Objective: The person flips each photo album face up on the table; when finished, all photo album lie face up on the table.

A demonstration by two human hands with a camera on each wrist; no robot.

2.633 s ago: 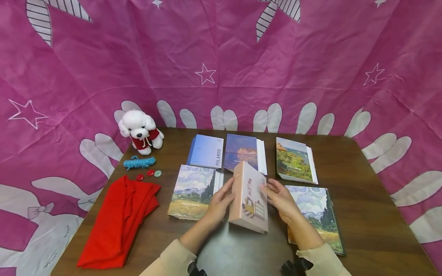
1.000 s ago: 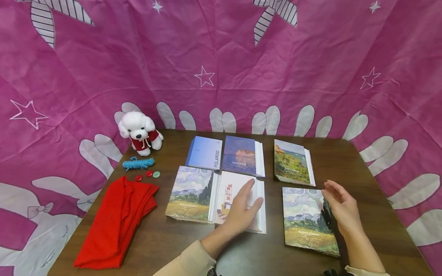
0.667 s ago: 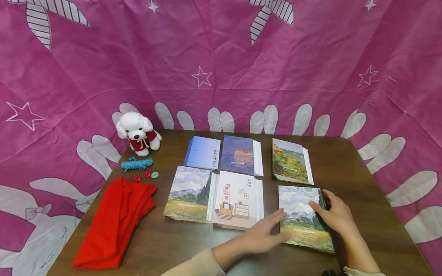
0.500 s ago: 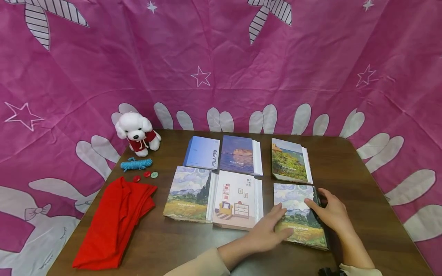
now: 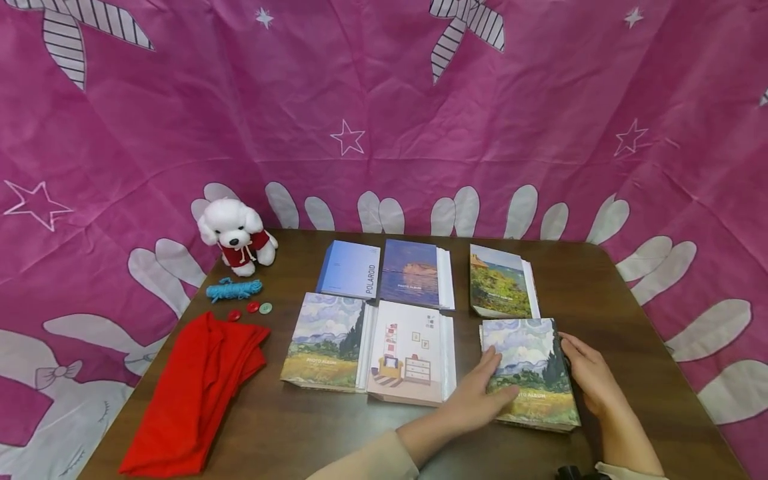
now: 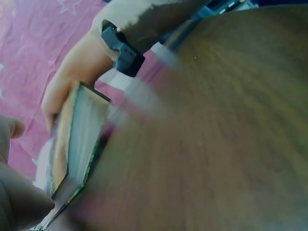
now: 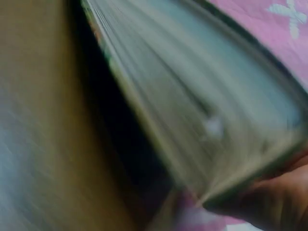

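Observation:
A photo album (image 5: 528,363) with a painted wheat field and cypress on its cover lies at the front right of the brown table (image 5: 606,293). My left hand (image 5: 480,397) grips its left edge, fingers laid over the cover. My right hand (image 5: 591,380) grips its right edge at the dark spine. In the blurred left wrist view the album (image 6: 79,139) shows its page edges, with the right hand (image 6: 72,77) curled round the far side and a shadow beneath. The right wrist view shows the album's pages (image 7: 192,96) close up, with fingertips (image 7: 269,202) at its lower edge.
Left of it lie a pink room-picture album (image 5: 408,353) and a second wheat-field album (image 5: 324,340). Behind are a blue Polaroid album (image 5: 351,269), a sea-cliff album (image 5: 411,272) and a green coast album (image 5: 501,283). A plush dog (image 5: 236,233), blue cord (image 5: 233,290), buttons (image 5: 252,308) and red cloth (image 5: 198,393) are at left.
The pink album went from upright between both hands to flat in the middle. Both hands moved right onto the wheat-field album, which has been turned straighter under the green coast album.

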